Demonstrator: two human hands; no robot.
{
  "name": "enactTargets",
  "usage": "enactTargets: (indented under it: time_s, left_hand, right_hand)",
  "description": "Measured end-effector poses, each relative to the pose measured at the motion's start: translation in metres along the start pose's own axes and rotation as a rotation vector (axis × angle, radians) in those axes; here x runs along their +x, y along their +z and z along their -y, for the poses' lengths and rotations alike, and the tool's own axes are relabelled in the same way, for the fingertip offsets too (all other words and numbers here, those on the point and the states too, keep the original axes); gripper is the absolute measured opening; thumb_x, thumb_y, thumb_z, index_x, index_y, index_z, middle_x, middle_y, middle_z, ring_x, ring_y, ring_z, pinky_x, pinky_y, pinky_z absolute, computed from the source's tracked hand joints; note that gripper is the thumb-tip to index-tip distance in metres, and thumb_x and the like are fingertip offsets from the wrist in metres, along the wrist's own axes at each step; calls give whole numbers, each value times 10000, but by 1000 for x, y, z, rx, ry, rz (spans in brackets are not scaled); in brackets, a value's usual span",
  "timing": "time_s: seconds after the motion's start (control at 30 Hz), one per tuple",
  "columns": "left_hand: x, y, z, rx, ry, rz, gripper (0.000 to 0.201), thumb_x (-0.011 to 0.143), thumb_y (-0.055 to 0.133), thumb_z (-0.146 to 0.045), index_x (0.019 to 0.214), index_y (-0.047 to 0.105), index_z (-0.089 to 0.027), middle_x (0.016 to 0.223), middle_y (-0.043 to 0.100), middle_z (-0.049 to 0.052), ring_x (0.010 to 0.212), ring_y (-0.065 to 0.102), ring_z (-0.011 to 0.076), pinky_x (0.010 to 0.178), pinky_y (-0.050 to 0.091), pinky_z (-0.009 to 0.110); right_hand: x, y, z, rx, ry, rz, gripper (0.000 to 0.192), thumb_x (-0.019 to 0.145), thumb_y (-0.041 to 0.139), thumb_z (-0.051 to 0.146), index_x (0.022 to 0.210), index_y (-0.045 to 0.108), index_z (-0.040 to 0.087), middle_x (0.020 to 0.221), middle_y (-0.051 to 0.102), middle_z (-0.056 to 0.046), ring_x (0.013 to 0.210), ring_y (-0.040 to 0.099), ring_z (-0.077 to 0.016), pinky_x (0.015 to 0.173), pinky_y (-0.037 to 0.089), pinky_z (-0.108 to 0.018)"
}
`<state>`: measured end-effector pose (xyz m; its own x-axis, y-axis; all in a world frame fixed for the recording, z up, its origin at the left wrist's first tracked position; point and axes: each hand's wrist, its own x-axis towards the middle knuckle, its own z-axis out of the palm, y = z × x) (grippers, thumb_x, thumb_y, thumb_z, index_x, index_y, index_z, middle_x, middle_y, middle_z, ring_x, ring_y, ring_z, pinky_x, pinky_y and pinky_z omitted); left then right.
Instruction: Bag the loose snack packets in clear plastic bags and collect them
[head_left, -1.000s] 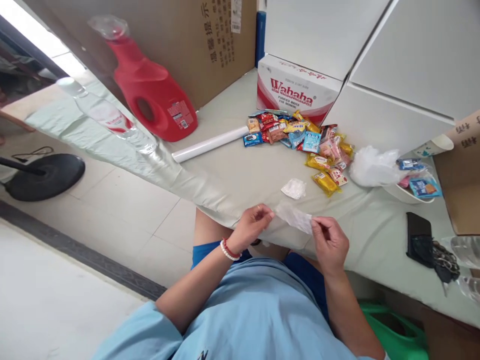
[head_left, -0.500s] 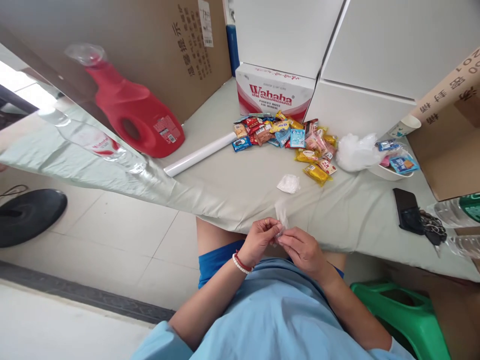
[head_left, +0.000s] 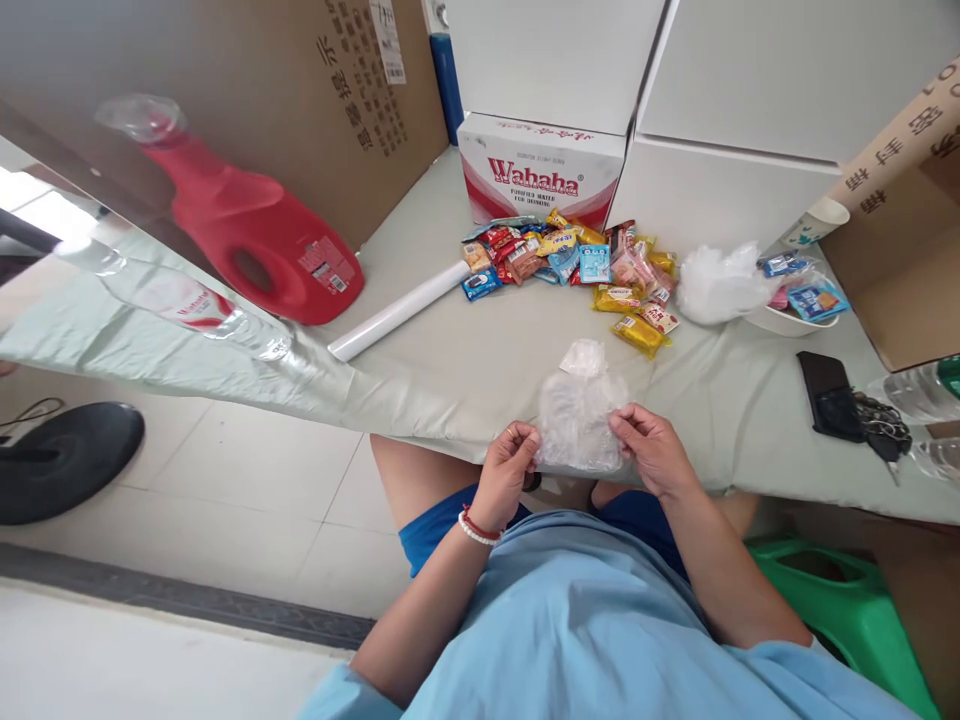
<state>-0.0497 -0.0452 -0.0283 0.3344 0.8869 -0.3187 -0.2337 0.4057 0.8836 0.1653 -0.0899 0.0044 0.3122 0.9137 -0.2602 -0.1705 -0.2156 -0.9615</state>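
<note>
Clear plastic bag: thin, crinkled film, spread open over the near table edge, just in front of a folded bag. Left hand pinches its left rim; right hand pinches the right rim; both grasp film only. Snack packets lie heaped well beyond, near the Wahaha carton.

Risk, as judged: film may tear or slip from the fingertips if pulled too wide, being so flimsy.

Change: half a second earlier the bag was a narrow bunched strip between hands held close together; now the hands stand apart and the bag is opened out.
</note>
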Motion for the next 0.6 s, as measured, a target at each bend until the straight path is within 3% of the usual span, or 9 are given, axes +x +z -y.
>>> enactTargets:
  time_s: [0.13, 0.23, 0.3, 0.4, 0.47, 0.53, 0.6]
  left_hand:
    - [4, -7, -1, 41, -3, -94, 411, 795, 803, -537, 863, 611, -180, 679, 536, -43, 580, 432, 68, 530, 348, 184]
    - [-1, -2, -2, 159, 98, -200, 406, 836, 759, -555, 914, 596, -191, 701, 532, -48, 567, 430, 72, 528, 357, 198]
    - [-7, 7, -5, 285, 147, -182, 397, 915, 650, -592, 911, 591, -199, 667, 494, -53, 533, 400, 82, 510, 342, 216]
    - [-12, 24, -13, 559, 320, -33, 473, 829, 751, -603, 1065, 654, -205, 856, 596, 11, 653, 508, 124, 596, 426, 256]
    - [-9, 35, -18, 697, 432, 140, 523, 734, 855, -555, 1102, 697, -219, 976, 623, 46, 769, 566, 159, 683, 463, 284]
    - [-1, 40, -22, 717, 421, 302, 344, 807, 805, -518, 939, 740, -207, 860, 610, 30, 735, 559, 154, 675, 444, 282]
    - [10, 37, -26, 630, 368, 333, 311, 898, 722, -478, 777, 719, -191, 726, 548, 1, 650, 504, 127, 631, 402, 271]
  right_hand:
    - [-3, -11, 0, 71, 45, 11, 453, 692, 881, 568, 763, 630, 198, 699, 551, 28, 548, 402, -76, 460, 334, -197]
    - [-8, -17, -6, 33, -37, 10, 395, 760, 848, 546, 786, 655, 202, 741, 578, 16, 600, 451, -92, 527, 392, -215]
    - [-12, -19, -9, -17, -105, 20, 334, 811, 820, 512, 819, 680, 208, 758, 579, 16, 638, 463, -101, 585, 416, -226]
    - [-18, -21, -8, -61, -147, 78, 297, 844, 795, 490, 838, 693, 211, 787, 592, 13, 666, 465, -108, 630, 423, -240]
    - [-19, -21, -6, -63, -136, 113, 324, 829, 801, 508, 814, 685, 206, 780, 593, 12, 649, 457, -108, 609, 410, -244]
    - [-18, -25, -4, -53, -114, 103, 361, 788, 829, 524, 778, 669, 201, 719, 564, 22, 609, 430, -103, 564, 374, -241]
    - [-15, -34, -3, -31, -102, 52, 389, 743, 863, 527, 746, 654, 199, 665, 529, 35, 577, 399, -96, 532, 339, -236]
